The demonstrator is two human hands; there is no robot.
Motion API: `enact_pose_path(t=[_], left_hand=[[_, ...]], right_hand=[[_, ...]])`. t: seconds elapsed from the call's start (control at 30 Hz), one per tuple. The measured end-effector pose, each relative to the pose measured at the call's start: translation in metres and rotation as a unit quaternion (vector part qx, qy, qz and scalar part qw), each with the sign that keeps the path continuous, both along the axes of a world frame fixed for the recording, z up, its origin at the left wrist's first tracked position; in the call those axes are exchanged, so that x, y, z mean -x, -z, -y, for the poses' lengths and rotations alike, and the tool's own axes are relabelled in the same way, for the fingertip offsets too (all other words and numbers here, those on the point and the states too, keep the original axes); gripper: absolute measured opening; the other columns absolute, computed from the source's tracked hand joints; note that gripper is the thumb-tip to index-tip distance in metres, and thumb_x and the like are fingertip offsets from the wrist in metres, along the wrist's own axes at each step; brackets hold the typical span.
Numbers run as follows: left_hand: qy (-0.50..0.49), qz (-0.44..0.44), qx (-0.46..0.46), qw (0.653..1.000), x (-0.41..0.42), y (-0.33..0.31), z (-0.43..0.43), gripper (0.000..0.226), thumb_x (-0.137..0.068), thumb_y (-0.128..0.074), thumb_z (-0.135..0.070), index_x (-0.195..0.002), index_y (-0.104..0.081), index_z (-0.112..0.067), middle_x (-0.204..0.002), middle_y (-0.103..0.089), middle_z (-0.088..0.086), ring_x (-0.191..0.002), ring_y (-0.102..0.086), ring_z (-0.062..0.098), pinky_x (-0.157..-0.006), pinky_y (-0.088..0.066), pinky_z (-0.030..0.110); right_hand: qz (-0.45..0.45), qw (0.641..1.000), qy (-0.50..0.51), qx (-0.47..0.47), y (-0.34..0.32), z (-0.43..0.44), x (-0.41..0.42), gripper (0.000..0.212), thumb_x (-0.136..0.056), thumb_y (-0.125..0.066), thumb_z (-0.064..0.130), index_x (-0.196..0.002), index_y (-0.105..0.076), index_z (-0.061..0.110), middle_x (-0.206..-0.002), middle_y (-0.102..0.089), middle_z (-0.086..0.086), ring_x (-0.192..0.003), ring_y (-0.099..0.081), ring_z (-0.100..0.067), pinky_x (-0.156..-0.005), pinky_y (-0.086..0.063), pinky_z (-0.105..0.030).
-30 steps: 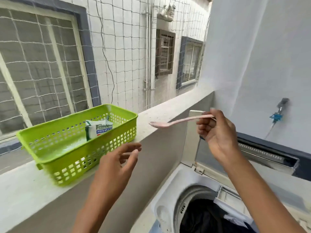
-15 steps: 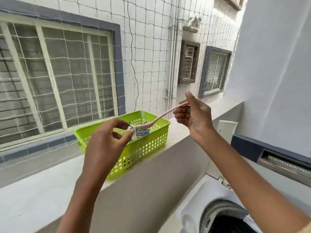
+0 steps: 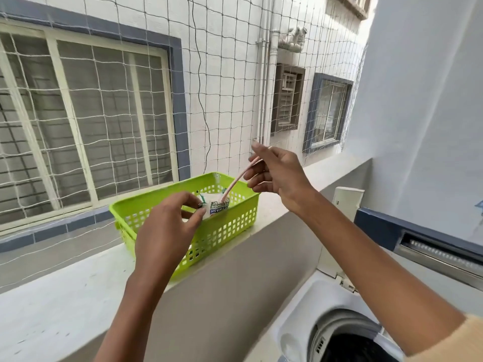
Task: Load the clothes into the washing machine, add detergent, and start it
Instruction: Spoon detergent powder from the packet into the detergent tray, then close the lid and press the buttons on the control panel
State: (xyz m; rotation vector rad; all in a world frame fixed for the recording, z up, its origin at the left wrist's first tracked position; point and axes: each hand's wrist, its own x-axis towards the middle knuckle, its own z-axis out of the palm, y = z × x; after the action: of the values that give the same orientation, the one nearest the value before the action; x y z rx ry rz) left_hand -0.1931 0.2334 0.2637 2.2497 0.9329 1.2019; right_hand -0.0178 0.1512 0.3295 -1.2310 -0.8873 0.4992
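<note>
A second earlier the right hand [image 3: 277, 173] had held the pink spoon [image 3: 236, 182] level over the ledge [image 3: 52, 296], clear of the green basket [image 3: 222, 231], and the left hand [image 3: 167, 226] had hung open short of it. Now the spoon sloped down with its bowl inside the mouth of the detergent packet [image 3: 217, 205], and the left hand's thumb and fingers pinched the packet's near edge, apparently to hold it open. The right hand gripped the spoon's handle end between thumb and curled fingers. That suggested the detergent step had begun: a scoop was being taken, nothing yet carried over.

The basket stood on the ledge close to its inner edge, and the packet was all that could be seen in it, upright toward the far wall. How much powder it held was hidden. Below the ledge's right end the washing machine [image 3: 300, 322] stood lid up, dark clothes [image 3: 352, 348] already in its drum.
</note>
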Motion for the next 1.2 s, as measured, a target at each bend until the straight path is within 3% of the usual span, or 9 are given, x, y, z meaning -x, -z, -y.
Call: enact_pose_path(t=[0.17,0.33,0.47,0.57,0.7,0.87,0.97,1.07,1.2], left_hand=[[-0.001,-0.015,0.000,1.000,0.001,0.000,0.001,0.016,-0.084,-0.064,-0.037,-0.074,-0.053,-0.036,-0.082,-0.063,-0.017,-0.071,-0.053,-0.017,-0.059,-0.042,0.020],[-0.007,-0.036,-0.015,0.999,0.001,-0.001,0.006,0.009,-0.086,-0.060,-0.042,-0.092,-0.055,-0.038,-0.097,-0.064,-0.020,-0.086,-0.066,0.006,-0.068,-0.051,0.032],[-0.022,0.019,-0.095,0.995,-0.009,0.001,0.019,0.031,-0.088,-0.061,-0.027,-0.118,-0.056,-0.022,-0.119,-0.062,0.001,-0.110,-0.057,0.027,-0.085,-0.043,0.038],[0.042,0.129,-0.177,0.975,-0.026,0.001,0.046,0.027,-0.087,-0.059,-0.015,-0.113,-0.060,-0.012,-0.114,-0.062,0.007,-0.107,-0.054,0.028,-0.092,-0.035,0.030],[0.239,0.197,-0.170,0.935,-0.067,0.015,0.091,0.019,-0.089,-0.051,-0.018,-0.106,-0.061,-0.018,-0.103,-0.061,-0.008,-0.098,-0.059,0.016,-0.085,-0.049,0.034],[0.393,0.032,-0.103,0.913,-0.150,0.068,0.134,0.014,-0.086,-0.056,-0.021,-0.097,-0.064,-0.022,-0.095,-0.067,-0.011,-0.087,-0.062,0.008,-0.075,-0.050,0.027],[0.460,-0.125,-0.045,0.878,-0.203,0.123,0.155,0.024,-0.087,-0.057,-0.014,-0.110,-0.062,-0.020,-0.112,-0.064,-0.006,-0.106,-0.059,0.014,-0.089,-0.044,0.027],[0.503,-0.228,-0.100,0.828,-0.248,0.171,0.177,0.040,-0.085,-0.057,-0.019,-0.125,-0.057,-0.021,-0.130,-0.056,-0.005,-0.121,-0.052,0.014,-0.098,-0.037,0.023],[0.504,-0.311,-0.171,0.787,-0.291,0.216,0.203,0.061,-0.082,-0.056,-0.026,-0.141,-0.039,-0.023,-0.147,-0.037,-0.003,-0.135,-0.036,0.012,-0.108,-0.028,0.026]], right_hand=[[0.086,0.991,-0.045,0.089,0.021,-0.007,0.014,0.019,-0.089,-0.061,0.029,-0.082,-0.053,0.013,-0.065,-0.068,-0.009,-0.041,-0.059,-0.020,-0.042,-0.046,-0.024],[0.071,0.994,-0.035,0.078,0.028,0.006,0.006,0.018,-0.087,-0.065,0.024,-0.096,-0.056,0.012,-0.068,-0.064,-0.008,-0.044,-0.058,-0.022,-0.044,-0.046,-0.025],[0.074,0.991,-0.053,0.101,0.033,0.031,-0.006,0.032,-0.086,-0.065,0.018,-0.114,-0.050,0.013,-0.078,-0.064,-0.010,-0.052,-0.060,-0.024,-0.047,-0.049,-0.026],[0.095,0.981,-0.086,0.149,0.042,0.061,-0.023,0.034,-0.088,-0.063,0.016,-0.120,-0.049,0.013,-0.088,-0.066,-0.013,-0.063,-0.063,-0.027,-0.055,-0.052,-0.030],[0.113,0.953,-0.110,0.259,0.067,0.117,-0.053,0.027,-0.091,-0.060,0.021,-0.116,-0.055,0.015,-0.096,-0.068,-0.010,-0.077,-0.067,-0.027,-0.069,-0.054,-0.032],[0.062,0.924,-0.014,0.376,0.134,0.209,-0.094,0.021,-0.092,-0.058,0.018,-0.111,-0.059,0.013,-0.094,-0.065,-0.001,-0.080,-0.064,-0.016,-0.067,-0.051,-0.025],[0.026,0.898,0.140,0.416,0.192,0.267,-0.109,0.020,-0.088,-0.060,0.010,-0.108,-0.061,0.011,-0.101,-0.060,-0.004,-0.084,-0.057,-0.012,-0.066,-0.047,-0.022],[0.062,0.838,0.270,0.470,0.242,0.315,-0.116,0.042,-0.082,-0.063,0.007,-0.123,-0.054,0.012,-0.131,-0.051,-0.008,-0.110,-0.048,-0.013,-0.082,-0.040,-0.011],[0.159,0.746,0.308,0.569,0.290,0.352,-0.119,0.078,-0.081,-0.064,0.029,-0.147,-0.023,0.021,-0.156,-0.012,-0.003,-0.145,-0.011,-0.019,-0.113,-0.021,-0.028]])
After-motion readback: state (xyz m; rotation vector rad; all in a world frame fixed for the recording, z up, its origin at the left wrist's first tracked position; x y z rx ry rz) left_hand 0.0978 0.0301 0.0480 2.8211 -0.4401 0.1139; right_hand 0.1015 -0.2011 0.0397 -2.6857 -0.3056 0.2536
